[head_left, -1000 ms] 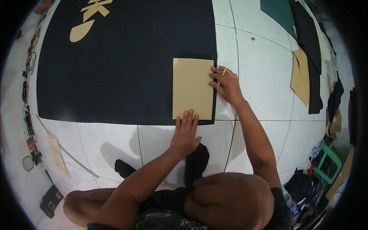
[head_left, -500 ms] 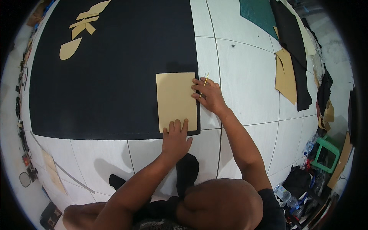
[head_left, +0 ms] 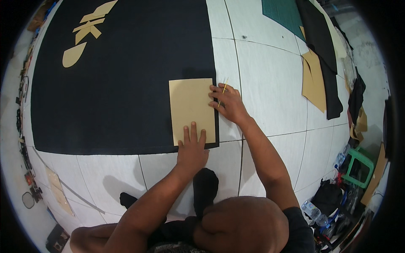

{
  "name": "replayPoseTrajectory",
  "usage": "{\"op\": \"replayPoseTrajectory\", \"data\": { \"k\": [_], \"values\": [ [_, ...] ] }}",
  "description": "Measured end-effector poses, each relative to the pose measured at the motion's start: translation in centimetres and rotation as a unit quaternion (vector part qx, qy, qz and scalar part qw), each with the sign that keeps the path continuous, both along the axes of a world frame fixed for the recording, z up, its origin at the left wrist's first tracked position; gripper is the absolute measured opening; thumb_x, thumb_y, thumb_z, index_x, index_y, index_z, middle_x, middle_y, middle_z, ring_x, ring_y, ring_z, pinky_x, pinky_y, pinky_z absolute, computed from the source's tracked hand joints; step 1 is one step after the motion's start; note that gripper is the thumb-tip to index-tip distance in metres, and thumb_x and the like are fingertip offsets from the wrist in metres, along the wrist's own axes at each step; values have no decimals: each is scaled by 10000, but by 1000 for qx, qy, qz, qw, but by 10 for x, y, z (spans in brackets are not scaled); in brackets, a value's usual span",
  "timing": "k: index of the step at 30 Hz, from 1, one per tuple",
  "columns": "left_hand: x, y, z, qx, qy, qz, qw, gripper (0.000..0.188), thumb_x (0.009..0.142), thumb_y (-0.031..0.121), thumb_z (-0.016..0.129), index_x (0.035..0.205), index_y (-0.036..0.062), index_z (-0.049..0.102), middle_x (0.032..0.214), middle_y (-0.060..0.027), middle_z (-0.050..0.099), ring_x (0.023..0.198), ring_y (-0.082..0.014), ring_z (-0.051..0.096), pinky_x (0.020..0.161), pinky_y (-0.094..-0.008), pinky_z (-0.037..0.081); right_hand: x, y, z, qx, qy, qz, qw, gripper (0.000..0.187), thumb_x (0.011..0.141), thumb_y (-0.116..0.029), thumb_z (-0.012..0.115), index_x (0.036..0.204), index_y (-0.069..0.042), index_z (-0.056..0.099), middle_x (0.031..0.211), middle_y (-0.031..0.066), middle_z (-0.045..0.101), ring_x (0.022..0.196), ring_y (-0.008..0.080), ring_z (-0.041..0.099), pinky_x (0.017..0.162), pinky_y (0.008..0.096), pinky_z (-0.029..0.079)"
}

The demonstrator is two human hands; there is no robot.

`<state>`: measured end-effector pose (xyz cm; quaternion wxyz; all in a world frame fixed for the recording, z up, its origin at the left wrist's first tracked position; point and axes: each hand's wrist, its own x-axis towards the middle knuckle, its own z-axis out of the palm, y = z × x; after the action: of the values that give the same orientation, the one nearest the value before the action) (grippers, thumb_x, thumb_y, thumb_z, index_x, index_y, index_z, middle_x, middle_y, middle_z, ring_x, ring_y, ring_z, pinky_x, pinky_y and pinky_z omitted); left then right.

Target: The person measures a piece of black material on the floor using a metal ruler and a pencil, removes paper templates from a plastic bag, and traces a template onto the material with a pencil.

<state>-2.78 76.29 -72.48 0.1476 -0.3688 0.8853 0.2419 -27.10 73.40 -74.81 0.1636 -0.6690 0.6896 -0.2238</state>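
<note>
A tan rectangular card piece (head_left: pixel 191 101) lies flat near the lower right corner of a large black sheet of material (head_left: pixel 114 92). My left hand (head_left: pixel 192 147) rests on the card's near edge, fingers stretched out and spread over it. At the card's upper right edge, the fingertips of my right hand (head_left: pixel 230 104) touch the border. A thin yellow stick, like a slim pen or refill (head_left: pixel 225 85), is held between those fingers, pointing up and away. Its tip is too small to make out.
Several smaller tan card shapes (head_left: pixel 75 55) lie at the sheet's far left. White floor tiles (head_left: pixel 270 92) surround it. To the right are a green mat (head_left: pixel 283 19), folded black material (head_left: pixel 322 55), a tan card piece (head_left: pixel 314 82), a green stool (head_left: pixel 358 168) and plastic bottles (head_left: pixel 314 214).
My left hand's fingers have spread and reach a little farther up the card. My right hand keeps its place at the card's edge with the yellow stick. The view has shifted slightly.
</note>
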Motion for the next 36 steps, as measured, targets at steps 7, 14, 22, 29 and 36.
{"op": "replayPoseTrajectory", "data": {
  "k": [7, 14, 22, 29, 36],
  "values": [
    [0, -6, 11, 18, 27, 6, 999, 760, 890, 363, 703, 1549, 124, 409, 1657, -262, 199, 1484, -524, 250, 1104, -657, 381, -1, 1, 2, 11, -15, -5, 1000, 307, 908, -279, 749, 1164, -110, 731, 1421, 20, 626, 1375, 297, 480, 1089, 453, 383],
    [1, -11, 18, 26, 41, 10, 999, 739, 878, 263, 679, 1549, 107, 409, 1655, -264, 207, 1498, -513, 229, 1123, -625, 379, 0, 0, 4, 17, -16, -8, 1000, 318, 900, -274, 757, 1163, -97, 732, 1416, 36, 630, 1368, 307, 486, 1084, 460, 389],
    [3, -9, 9, 65, 44, 26, 997, 741, 856, 173, 568, 1569, 97, 381, 1682, -258, 137, 1529, -496, 170, 1161, -633, 307, -6, -1, 17, -29, -155, -137, 978, 322, 1001, -242, 618, 1271, -76, 673, 1349, 125, 651, 1305, 295, 560, 1056, 410, 447],
    [-12, 1, 18, 82, 12, 26, 996, 760, 867, 185, 584, 1583, 92, 349, 1690, -252, 108, 1544, -479, 135, 1148, -703, 262, 49, 8, 56, 67, -340, -58, 936, 396, 1086, -264, 412, 1215, 14, 663, 1080, 177, 716, 990, 275, 681, 930, 355, 506],
    [0, 26, -39, 36, 45, 59, 997, 715, 872, 189, 581, 1525, -37, 397, 1597, -295, 327, 1499, -497, 221, 1202, -678, 96, 114, -7, 62, 252, -333, 117, 901, 343, 1038, -302, 561, 1140, -19, 727, 1093, 158, 738, 1042, 292, 690, 930, 378, 518]
  ]
}}
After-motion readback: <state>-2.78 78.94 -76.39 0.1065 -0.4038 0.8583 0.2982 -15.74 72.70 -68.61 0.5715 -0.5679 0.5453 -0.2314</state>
